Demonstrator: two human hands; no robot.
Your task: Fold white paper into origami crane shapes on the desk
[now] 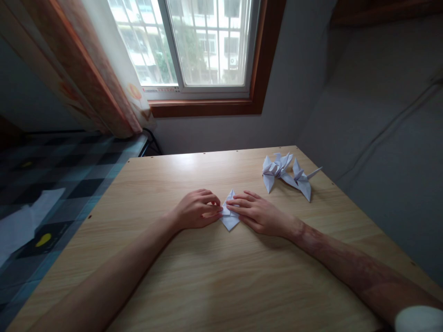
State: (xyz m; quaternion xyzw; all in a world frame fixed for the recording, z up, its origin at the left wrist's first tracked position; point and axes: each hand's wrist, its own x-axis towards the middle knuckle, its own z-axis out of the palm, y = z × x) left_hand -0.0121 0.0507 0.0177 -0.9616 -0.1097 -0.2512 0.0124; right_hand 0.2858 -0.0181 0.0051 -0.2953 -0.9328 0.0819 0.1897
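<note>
A small white folded paper (pixel 230 216), diamond-shaped with a point toward the window and a point toward the viewer, is laid flat near the middle of a light wooden table (pixel 214 281). It is pressed down from both sides. The left hand (pixel 197 210) is curled, its fingertips (pixel 217 208) bunched together on the paper's left edge, seemingly so that a crease is pinned. The right hand (pixel 258 213) is laid flatter, its fingers (pixel 238 206) stretched out and closed side by side over the paper's right half; nothing is gripped or lifted, the sheet is only held against the wood. Both forearms are rested on the tabletop, probably for steadiness.

Well apart, toward the far right corner of the table, a small cluster of finished white paper cranes (pixel 287 174) is set aside, out of the way of the hands. Beyond the table a window (pixel 207 46) with a wooden frame is seen, with a patterned curtain (pixel 100 78) at its left. A checked cloth (pixel 51 175) is spread to the left.
</note>
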